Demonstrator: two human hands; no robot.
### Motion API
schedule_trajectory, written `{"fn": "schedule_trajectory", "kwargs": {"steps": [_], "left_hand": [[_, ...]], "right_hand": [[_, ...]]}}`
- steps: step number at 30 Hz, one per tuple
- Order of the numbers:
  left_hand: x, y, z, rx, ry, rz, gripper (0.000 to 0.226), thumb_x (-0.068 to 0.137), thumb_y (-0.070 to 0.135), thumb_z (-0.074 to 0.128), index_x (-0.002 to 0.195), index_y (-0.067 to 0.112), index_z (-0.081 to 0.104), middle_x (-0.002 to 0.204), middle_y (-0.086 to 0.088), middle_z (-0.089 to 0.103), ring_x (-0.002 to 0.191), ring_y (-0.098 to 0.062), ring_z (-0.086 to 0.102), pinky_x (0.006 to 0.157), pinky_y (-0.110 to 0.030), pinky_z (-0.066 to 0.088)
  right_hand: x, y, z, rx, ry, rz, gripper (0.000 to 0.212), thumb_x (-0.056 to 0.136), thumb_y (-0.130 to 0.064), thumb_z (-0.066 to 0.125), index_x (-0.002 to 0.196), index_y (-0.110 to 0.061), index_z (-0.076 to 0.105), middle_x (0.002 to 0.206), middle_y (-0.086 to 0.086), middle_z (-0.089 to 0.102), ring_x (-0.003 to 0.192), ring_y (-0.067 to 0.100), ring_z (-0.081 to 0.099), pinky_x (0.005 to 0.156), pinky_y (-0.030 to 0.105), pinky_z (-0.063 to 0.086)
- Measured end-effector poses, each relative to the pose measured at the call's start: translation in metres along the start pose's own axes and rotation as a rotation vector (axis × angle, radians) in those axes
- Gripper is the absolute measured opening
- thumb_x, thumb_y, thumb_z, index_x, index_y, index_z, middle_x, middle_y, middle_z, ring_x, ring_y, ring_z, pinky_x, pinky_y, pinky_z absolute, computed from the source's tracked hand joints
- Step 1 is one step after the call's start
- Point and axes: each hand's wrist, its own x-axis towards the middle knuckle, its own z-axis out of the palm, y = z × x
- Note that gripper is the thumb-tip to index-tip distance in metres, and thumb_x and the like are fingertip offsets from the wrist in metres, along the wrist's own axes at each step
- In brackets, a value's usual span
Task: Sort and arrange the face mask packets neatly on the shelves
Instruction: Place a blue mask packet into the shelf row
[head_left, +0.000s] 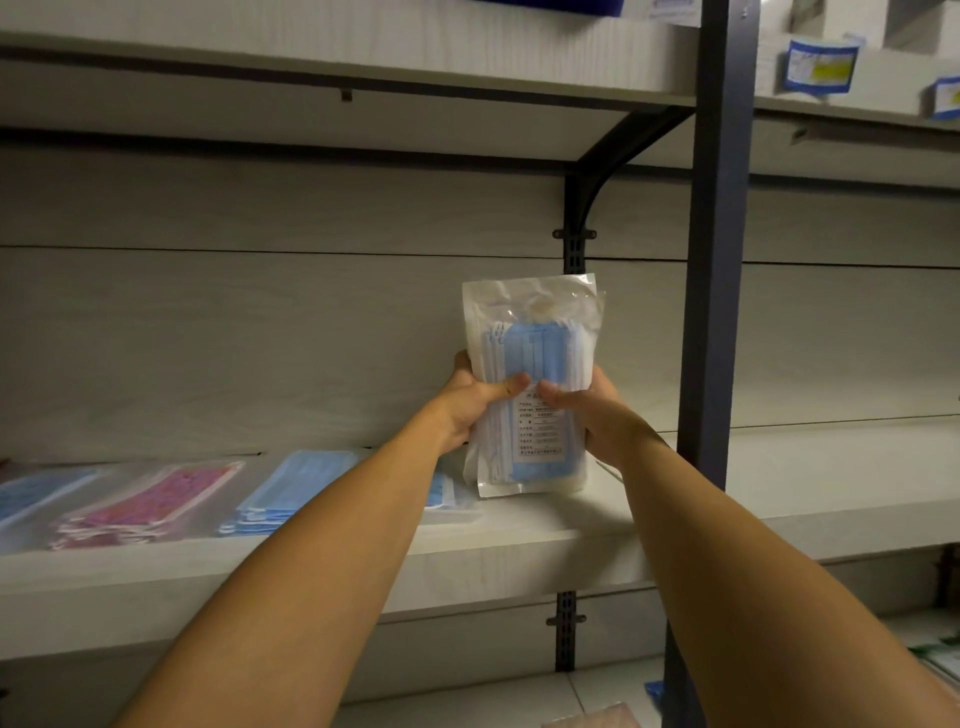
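Both hands hold one packet of blue masks (535, 384) upright at the right end of the middle shelf (519, 551), its lower edge touching or just above the board. The left hand (467, 405) wraps the packet's left side, thumb pressed across the front; the right hand (592, 410) grips the right side the same way, the two thumbs almost meeting over the printed label. The fingers behind the packet are hidden, so how far they curl is hard to say.

To the left on the same shelf, several packets already lie flat in a row: a blue stack (291, 493) nearest the hands, then a pink stack (156, 504), then another blue packet (31, 493) at the far left edge. A further blue packet (441, 493) seems to sit partly hidden behind the left forearm, though the view there is poor.

The sorting looks well under way: colours are grouped and laid out, and this packet appears to be the one now being placed. Loose items low on the right near the floor (940, 660) may be packets still waiting, and the shelf right of the dark post (717, 312) holds nothing visible.
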Motion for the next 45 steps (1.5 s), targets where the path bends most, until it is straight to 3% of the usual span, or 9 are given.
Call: {"fn": "schedule_trajectory", "kwargs": {"steps": [8, 14, 18, 22, 25, 29, 32, 37, 45], "left_hand": [[-0.008, -0.015, 0.001, 0.254, 0.014, -0.085, 0.077, 0.057, 0.074, 0.079, 0.115, 0.03, 0.054, 0.116, -0.005, 0.072, 0.109, -0.024, 0.068, 0.103, -0.046, 0.052], [-0.001, 0.01, 0.002, 0.32, 0.175, -0.034, 0.098, 0.054, 0.073, 0.085, 0.13, 0.021, 0.051, 0.118, -0.001, 0.068, 0.104, -0.021, 0.067, 0.096, -0.044, 0.056], [0.001, 0.034, 0.005, 0.341, 0.215, -0.128, 0.1, 0.052, 0.082, 0.078, 0.122, 0.014, 0.058, 0.109, -0.002, 0.069, 0.097, -0.022, 0.066, 0.09, -0.039, 0.055], [-0.001, 0.041, 0.012, 0.297, 0.176, -0.272, 0.083, 0.064, 0.077, 0.077, 0.114, 0.012, 0.062, 0.1, -0.006, 0.071, 0.088, -0.022, 0.069, 0.07, -0.033, 0.056], [0.001, 0.034, 0.016, 0.238, 0.143, -0.382, 0.093, 0.063, 0.085, 0.07, 0.12, 0.012, 0.064, 0.107, -0.011, 0.074, 0.094, -0.026, 0.074, 0.084, -0.041, 0.061], [0.0, 0.02, 0.021, 0.26, 0.168, -0.509, 0.066, 0.093, 0.071, 0.046, 0.106, 0.008, 0.064, 0.101, -0.011, 0.072, 0.095, -0.028, 0.07, 0.092, -0.041, 0.058], [0.005, 0.005, 0.017, 0.354, 0.159, -0.582, 0.062, 0.086, 0.066, 0.055, 0.113, 0.011, 0.064, 0.115, -0.01, 0.07, 0.102, -0.03, 0.07, 0.094, -0.043, 0.056], [-0.004, 0.011, 0.02, 0.407, 0.114, -0.627, 0.038, 0.091, 0.043, 0.057, 0.105, 0.01, 0.069, 0.112, -0.01, 0.074, 0.099, -0.03, 0.071, 0.098, -0.045, 0.056], [-0.006, 0.013, 0.016, 0.347, 0.141, -0.613, 0.043, 0.079, 0.036, 0.069, 0.113, 0.008, 0.066, 0.107, -0.016, 0.073, 0.097, -0.034, 0.072, 0.092, -0.044, 0.058]], "right_hand": [[-0.011, 0.002, 0.007, -0.029, -0.002, 0.021, 0.042, 0.079, -0.017, 0.077, 0.119, -0.018, 0.063, 0.11, 0.013, 0.074, 0.102, 0.03, 0.073, 0.081, 0.044, 0.061], [0.001, -0.019, 0.011, -0.192, 0.163, 0.093, 0.037, 0.088, -0.024, 0.075, 0.12, -0.011, 0.061, 0.098, 0.007, 0.074, 0.081, 0.019, 0.075, 0.061, 0.027, 0.06], [0.019, -0.046, 0.014, -0.368, 0.227, 0.305, 0.057, 0.08, -0.051, 0.078, 0.112, -0.007, 0.063, 0.095, 0.008, 0.077, 0.083, 0.028, 0.076, 0.083, 0.041, 0.061], [0.019, -0.076, 0.013, -0.498, 0.136, 0.55, 0.051, 0.088, -0.058, 0.067, 0.102, -0.009, 0.066, 0.086, 0.007, 0.078, 0.075, 0.024, 0.074, 0.08, 0.034, 0.057], [0.022, -0.078, 0.009, -0.535, 0.094, 0.669, 0.056, 0.089, -0.057, 0.067, 0.108, -0.005, 0.07, 0.093, 0.009, 0.078, 0.076, 0.024, 0.072, 0.091, 0.032, 0.054], [0.025, -0.065, 0.007, -0.629, 0.096, 0.767, 0.063, 0.084, -0.055, 0.074, 0.117, -0.003, 0.067, 0.096, 0.009, 0.076, 0.074, 0.024, 0.072, 0.076, 0.032, 0.053], [0.023, -0.05, 0.005, -0.721, 0.109, 0.827, 0.073, 0.08, -0.056, 0.077, 0.123, -0.001, 0.057, 0.118, 0.012, 0.065, 0.097, 0.033, 0.066, 0.083, 0.041, 0.051], [0.021, -0.03, 0.001, -0.667, 0.119, 0.836, 0.074, 0.075, -0.06, 0.077, 0.13, -0.013, 0.062, 0.114, 0.01, 0.07, 0.095, 0.026, 0.067, 0.071, 0.033, 0.05], [0.019, -0.031, -0.001, -0.629, 0.104, 0.82, 0.083, 0.072, -0.059, 0.08, 0.136, -0.012, 0.056, 0.131, 0.009, 0.061, 0.113, 0.03, 0.062, 0.102, 0.041, 0.047]]}}
